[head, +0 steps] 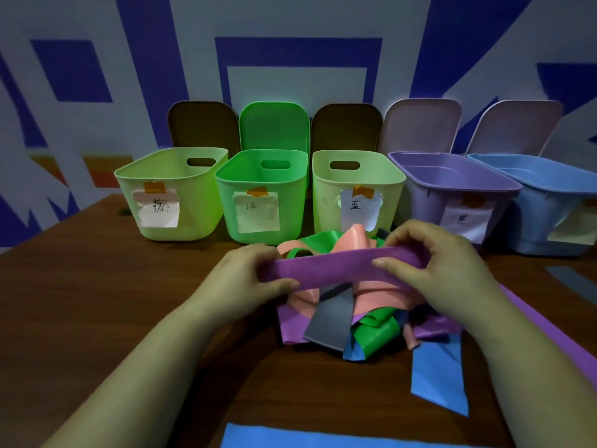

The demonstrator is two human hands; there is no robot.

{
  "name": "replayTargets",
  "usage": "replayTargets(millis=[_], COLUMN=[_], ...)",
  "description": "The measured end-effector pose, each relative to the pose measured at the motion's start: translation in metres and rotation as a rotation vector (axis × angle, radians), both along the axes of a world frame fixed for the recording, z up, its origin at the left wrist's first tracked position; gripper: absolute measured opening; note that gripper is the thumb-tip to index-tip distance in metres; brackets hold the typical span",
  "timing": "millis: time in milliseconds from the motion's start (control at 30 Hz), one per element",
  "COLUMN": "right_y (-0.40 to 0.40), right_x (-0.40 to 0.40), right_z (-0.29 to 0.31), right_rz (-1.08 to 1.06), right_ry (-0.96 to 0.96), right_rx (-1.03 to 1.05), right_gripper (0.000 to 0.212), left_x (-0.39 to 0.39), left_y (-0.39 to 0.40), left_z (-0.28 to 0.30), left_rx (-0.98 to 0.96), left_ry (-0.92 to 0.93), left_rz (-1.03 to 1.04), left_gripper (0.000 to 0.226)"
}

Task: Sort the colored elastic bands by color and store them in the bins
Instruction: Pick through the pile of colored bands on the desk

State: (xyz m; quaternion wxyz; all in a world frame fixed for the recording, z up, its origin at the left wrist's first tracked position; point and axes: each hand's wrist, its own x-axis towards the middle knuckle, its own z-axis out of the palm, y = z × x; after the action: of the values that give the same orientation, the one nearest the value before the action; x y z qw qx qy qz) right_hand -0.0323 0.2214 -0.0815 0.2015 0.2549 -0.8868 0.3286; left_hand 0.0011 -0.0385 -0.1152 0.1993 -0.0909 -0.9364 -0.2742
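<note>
A purple elastic band (332, 266) is stretched flat between my two hands, just above a tangled pile of bands (349, 315). My left hand (248, 276) pinches its left end and my right hand (442, 270) pinches its right end. The pile holds pink, green, grey, blue and purple bands. Behind it stands a row of open, labelled bins: a light green bin (171, 176), a green bin (258, 176), a pale green bin (355, 185), a purple bin (452, 179) and a blue bin (549, 176).
Each bin's lid leans against the patterned wall behind it. A blue band (442, 383) trails from the pile toward the table's front. Another blue strip (323, 438) lies at the near edge, and a long purple strip (559, 337) runs along the right.
</note>
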Motion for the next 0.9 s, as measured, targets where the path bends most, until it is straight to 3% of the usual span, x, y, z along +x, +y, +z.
replayTargets(millis=[67, 167, 267, 367, 667, 900], right_y=[0.007, 0.015, 0.021, 0.031, 0.041, 0.038], right_x=[-0.003, -0.008, -0.013, -0.018, -0.022, -0.019], right_z=[0.002, 0.001, -0.002, -0.003, 0.0, 0.005], right_rz=[-0.028, -0.053, -0.076, -0.109, -0.149, -0.143], right_ry=[-0.037, -0.13, -0.242, -0.297, -0.306, -0.409], right_rx=[-0.01, -0.012, 0.013, 0.049, 0.016, 0.025], right_gripper=[0.017, 0.018, 0.016, 0.019, 0.019, 0.018], left_x=[-0.002, 0.001, 0.001, -0.004, -0.014, -0.019], left_y=[-0.009, -0.017, -0.022, -0.028, -0.038, -0.045], left_z=[0.003, 0.01, 0.012, 0.008, 0.0, -0.001], left_rx=[0.053, 0.317, 0.54, 0.692, 0.998, 1.123], left_ry=[-0.066, -0.145, -0.106, -0.13, -0.107, -0.032], left_rz=[0.03, -0.028, -0.047, -0.026, 0.085, 0.164], left_gripper=[0.025, 0.023, 0.006, 0.01, 0.006, 0.004])
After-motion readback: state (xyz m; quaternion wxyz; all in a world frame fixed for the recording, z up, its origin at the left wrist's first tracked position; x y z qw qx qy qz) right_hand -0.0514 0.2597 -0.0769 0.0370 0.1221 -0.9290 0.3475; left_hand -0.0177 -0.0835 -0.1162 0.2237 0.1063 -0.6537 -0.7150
